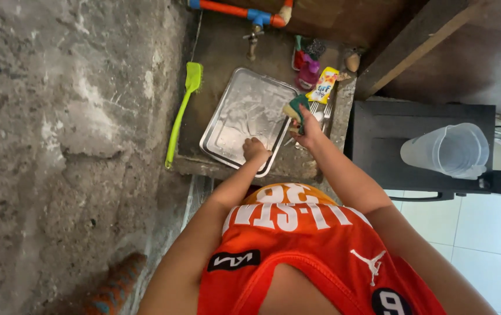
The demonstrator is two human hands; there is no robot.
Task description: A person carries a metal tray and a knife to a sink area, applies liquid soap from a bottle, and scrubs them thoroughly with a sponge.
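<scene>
Left hand: we see our left hand [255, 149] resting on the near edge of the metal tray [244, 114], fingers curled down onto it, pressing on the tray rather than wrapped around anything.
Right hand: our right hand [307, 132] is closed around a sponge [295, 107], green with a yellow side, held just beyond the tray's right rim.
Tray: rectangular and silvery, it lies tilted in the concrete wash basin [221, 52], its inside streaked with soapy film.
Cutlery: under our right hand we make out forks [319, 114] lying beside the tray; how many we cannot tell.
Brush: a lime-green brush [181, 111] with a long handle leans along the basin's left edge, apart from the tray.
Tap: a metal tap [253, 39] hangs from an orange and blue pipe [236, 11] above the tray.
Bottles: a pink bottle [308, 74] and a yellow pouch [324, 85] sit at the far right corner.
Jug: a clear plastic jug [448, 150] stands on the black surface [390, 140] to our right.
</scene>
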